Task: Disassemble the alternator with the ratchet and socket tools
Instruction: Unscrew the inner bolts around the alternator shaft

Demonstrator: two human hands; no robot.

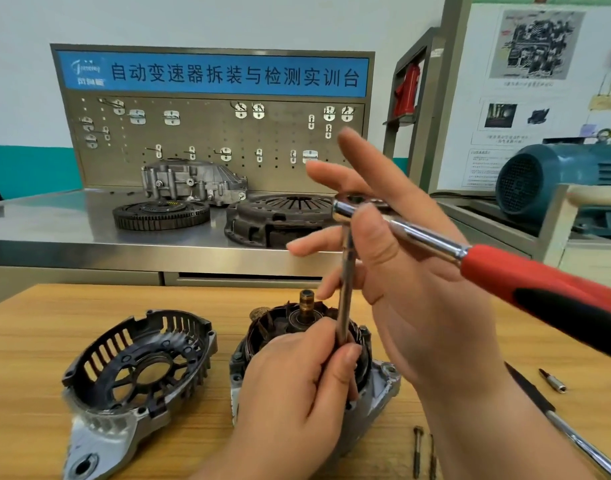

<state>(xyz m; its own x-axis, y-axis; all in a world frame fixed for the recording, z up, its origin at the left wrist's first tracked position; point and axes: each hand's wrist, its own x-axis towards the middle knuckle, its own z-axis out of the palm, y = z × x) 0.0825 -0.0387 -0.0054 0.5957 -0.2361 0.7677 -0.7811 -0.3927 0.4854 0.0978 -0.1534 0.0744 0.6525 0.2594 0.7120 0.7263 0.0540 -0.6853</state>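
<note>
Grip: left hand (290, 386) pinches the slick extension bar (345, 289) low, right hand (411, 271) thumb-hooks the ratchet (505, 268); I judge the alternator (297, 320) heavy, rigid, best steadied by its housing (383, 379).

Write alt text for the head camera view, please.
A person's left hand grips the lower end of an extension bar standing on an opened alternator, while the right hand, fingers spread, holds the red-handled ratchet on top. A removed housing cover lies left on the wooden table.
</note>
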